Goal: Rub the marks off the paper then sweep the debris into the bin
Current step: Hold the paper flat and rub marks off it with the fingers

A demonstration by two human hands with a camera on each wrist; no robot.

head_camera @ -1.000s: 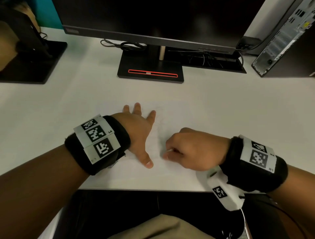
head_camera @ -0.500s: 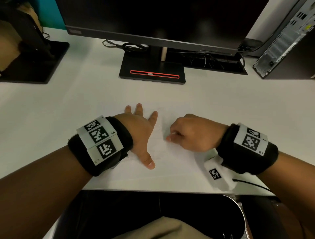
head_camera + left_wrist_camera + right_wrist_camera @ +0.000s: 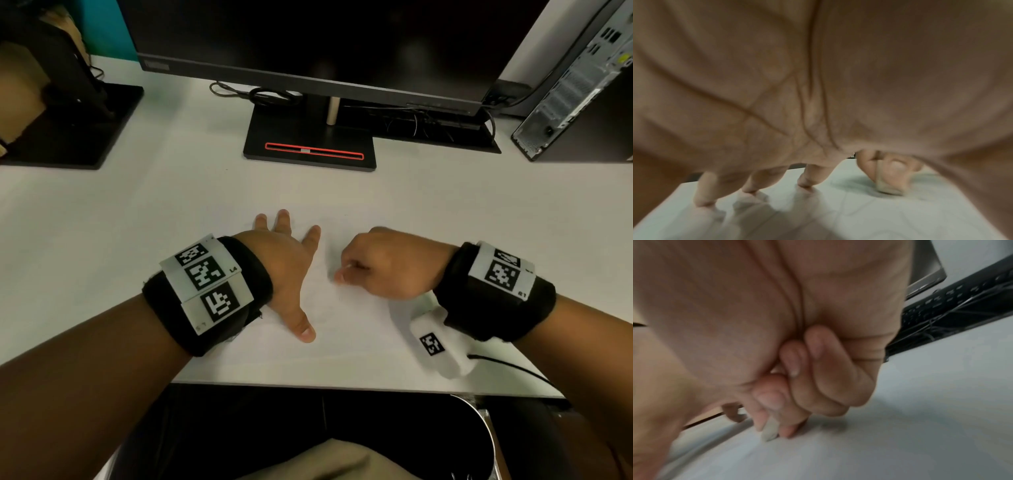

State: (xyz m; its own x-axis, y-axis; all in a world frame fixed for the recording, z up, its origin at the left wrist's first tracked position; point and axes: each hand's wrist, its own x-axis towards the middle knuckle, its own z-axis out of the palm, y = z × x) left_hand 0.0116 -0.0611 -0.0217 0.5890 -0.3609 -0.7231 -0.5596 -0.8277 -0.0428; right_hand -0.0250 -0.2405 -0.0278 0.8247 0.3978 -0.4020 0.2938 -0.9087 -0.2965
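White desk (image 3: 102, 212) fills the scene, black monitor (image 3: 308, 44) at the back on its stand (image 3: 310, 144), computer tower (image 3: 579, 89) off right. The paper (image 3: 342, 329) lies near the front edge, barely distinguishable from the desk. Left hand (image 3: 287, 267) is spread flat on it, fingers straight, fingertips (image 3: 702, 201) pressing down. Right hand (image 3: 387, 263) is curled tight around a pale eraser (image 3: 769, 431), long axis tilted steeply, its lower end touching the sheet just beside the left hand.

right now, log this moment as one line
left hand flat on paper | right hand pinching eraser, tip on paper | stage: rubbing
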